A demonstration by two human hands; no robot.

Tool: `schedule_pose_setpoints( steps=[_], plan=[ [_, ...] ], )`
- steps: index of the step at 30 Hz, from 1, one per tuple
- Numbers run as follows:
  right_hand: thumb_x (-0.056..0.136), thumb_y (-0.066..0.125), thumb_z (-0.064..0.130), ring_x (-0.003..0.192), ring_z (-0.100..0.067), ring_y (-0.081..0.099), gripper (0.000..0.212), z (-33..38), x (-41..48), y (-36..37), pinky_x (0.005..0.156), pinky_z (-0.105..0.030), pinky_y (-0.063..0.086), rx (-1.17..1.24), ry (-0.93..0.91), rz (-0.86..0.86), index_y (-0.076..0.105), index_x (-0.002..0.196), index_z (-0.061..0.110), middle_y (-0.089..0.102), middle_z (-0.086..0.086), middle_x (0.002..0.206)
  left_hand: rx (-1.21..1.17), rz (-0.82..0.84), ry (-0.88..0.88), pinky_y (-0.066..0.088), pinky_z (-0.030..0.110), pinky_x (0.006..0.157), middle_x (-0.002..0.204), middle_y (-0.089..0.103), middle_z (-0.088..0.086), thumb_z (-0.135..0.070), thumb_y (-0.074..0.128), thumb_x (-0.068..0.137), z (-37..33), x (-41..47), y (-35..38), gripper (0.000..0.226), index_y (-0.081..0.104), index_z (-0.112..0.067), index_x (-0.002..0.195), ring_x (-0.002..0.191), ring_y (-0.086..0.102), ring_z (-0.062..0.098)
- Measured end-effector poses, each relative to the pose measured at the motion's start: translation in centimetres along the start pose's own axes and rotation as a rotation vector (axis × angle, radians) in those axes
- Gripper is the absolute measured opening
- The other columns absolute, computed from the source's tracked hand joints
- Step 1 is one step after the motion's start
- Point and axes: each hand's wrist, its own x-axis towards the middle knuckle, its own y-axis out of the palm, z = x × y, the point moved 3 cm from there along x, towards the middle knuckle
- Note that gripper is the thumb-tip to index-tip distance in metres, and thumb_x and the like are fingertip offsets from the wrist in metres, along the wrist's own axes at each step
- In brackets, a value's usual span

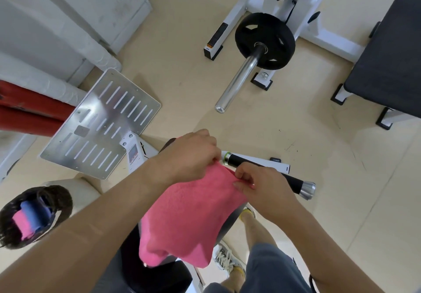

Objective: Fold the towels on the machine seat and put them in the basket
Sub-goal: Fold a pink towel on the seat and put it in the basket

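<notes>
A pink towel (189,220) lies draped over the dark machine seat (230,217) in the middle of the view. My left hand (189,156) pinches the towel's far edge at the top. My right hand (262,185) pinches the same edge just to the right. The towel's near end hangs down toward me. At the lower left stands a dark woven basket (57,199) holding a folded pink towel (21,224) and a folded blue towel (34,215). The seat is mostly hidden under the towel and my arms.
A black handle bar (293,181) with a silver end sticks out behind my right hand. A slotted metal footplate (102,122) stands to the left. A barbell sleeve with a black weight plate (264,40) lies ahead, and a dark bench (387,60) at right.
</notes>
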Motion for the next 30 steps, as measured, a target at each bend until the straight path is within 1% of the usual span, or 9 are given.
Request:
schedule_pose_setpoints(
  steps=[4,7,11,14,18,22,23,27,30],
  plan=[
    [0.09,0.057,0.027,0.071,-0.015,0.057,0.005,0.1,-0.3,0.0,0.067,-0.031,0.046,0.005,0.052,0.043,0.051,0.09,0.027,0.065,0.009,0.083,0.017,-0.276,-0.222,0.037,0.032,0.061,0.086,0.053,-0.002,-0.013,0.063,0.072,-1.2,-1.4,0.1,0.015,0.063,-0.022,0.084,0.084,0.048,0.022],
    [0.085,0.06,0.02,0.054,-0.006,0.052,0.015,0.1,-0.2,-0.2,0.053,-0.024,0.04,0.243,0.157,0.09,0.049,0.082,0.029,0.068,0.005,0.076,-0.233,-0.49,-0.376,0.045,0.034,0.055,0.081,0.054,0.0,-0.019,0.052,0.074,-5.0,-3.5,0.8,0.01,0.058,-0.017,0.083,0.072,0.053,0.024],
    [0.083,0.057,-0.001,0.043,-0.007,0.05,0.015,1.0,-0.3,-1.3,0.048,-0.021,0.041,0.559,0.256,0.202,0.051,0.086,0.012,0.062,-0.001,0.061,-0.655,-0.338,-0.559,0.04,0.022,0.077,0.097,0.045,-0.024,-0.055,0.06,0.073,-12.3,-6.0,3.1,0.037,0.047,-0.035,0.102,0.091,0.042,0.001],
    [0.083,0.054,-0.004,0.049,-0.013,0.053,0.018,2.1,-0.4,-1.8,0.051,-0.026,0.044,0.554,0.233,0.324,0.05,0.084,0.014,0.059,-0.008,0.066,-0.581,-0.482,-0.636,0.039,0.018,0.072,0.093,0.049,-0.022,-0.056,0.058,0.07,-14.0,-6.5,3.3,0.039,0.048,-0.034,0.101,0.086,0.044,0.003],
    [0.088,0.051,-0.002,0.05,-0.016,0.052,0.012,4.0,0.3,-2.9,0.053,-0.028,0.046,0.482,0.166,0.478,0.056,0.09,0.009,0.056,-0.008,0.066,-0.663,-0.635,-0.677,0.04,0.018,0.06,0.081,0.06,-0.011,-0.042,0.062,0.077,-12.9,-7.1,2.9,0.02,0.061,-0.025,0.088,0.073,0.05,0.006],
    [0.09,0.045,-0.004,0.063,-0.011,0.062,0.033,6.5,2.2,-3.7,0.065,-0.025,0.052,0.302,0.052,0.698,0.066,0.103,0.016,0.064,-0.004,0.078,-0.911,-0.724,-0.741,0.037,0.011,0.064,0.079,0.063,-0.016,-0.024,0.07,0.083,-11.8,-9.6,1.3,0.001,0.07,-0.025,0.083,0.071,0.051,0.002],
    [0.088,0.046,-0.007,0.07,-0.007,0.064,0.037,7.1,2.6,-3.6,0.068,-0.021,0.052,0.239,0.0,0.725,0.067,0.106,0.018,0.066,-0.002,0.086,-1.004,-0.755,-0.771,0.04,0.011,0.065,0.078,0.064,-0.017,-0.02,0.07,0.083,-11.5,-10.4,1.0,0.008,0.069,-0.028,0.082,0.072,0.055,0.003],
    [0.084,0.059,-0.002,0.089,-0.005,0.052,0.041,9.2,4.8,-1.9,0.081,-0.011,0.04,-0.214,-0.381,0.578,0.068,0.113,0.025,0.052,0.012,0.096,-1.276,-0.8,-0.823,0.047,0.021,0.066,0.071,0.064,-0.021,-0.01,0.071,0.08,-10.9,-13.6,-0.1,0.035,0.064,-0.043,0.072,0.063,0.056,-0.002],
    [0.083,0.064,0.008,0.1,-0.008,0.04,0.029,10.7,6.7,-0.5,0.087,-0.023,0.038,-0.365,-0.566,0.424,0.071,0.101,0.03,0.045,0.008,0.103,-1.364,-0.811,-0.852,0.051,0.025,0.072,0.072,0.069,-0.016,-0.006,0.071,0.08,-10.9,-15.6,-1.2,0.025,0.071,-0.031,0.077,0.069,0.062,0.006]
  ],
)
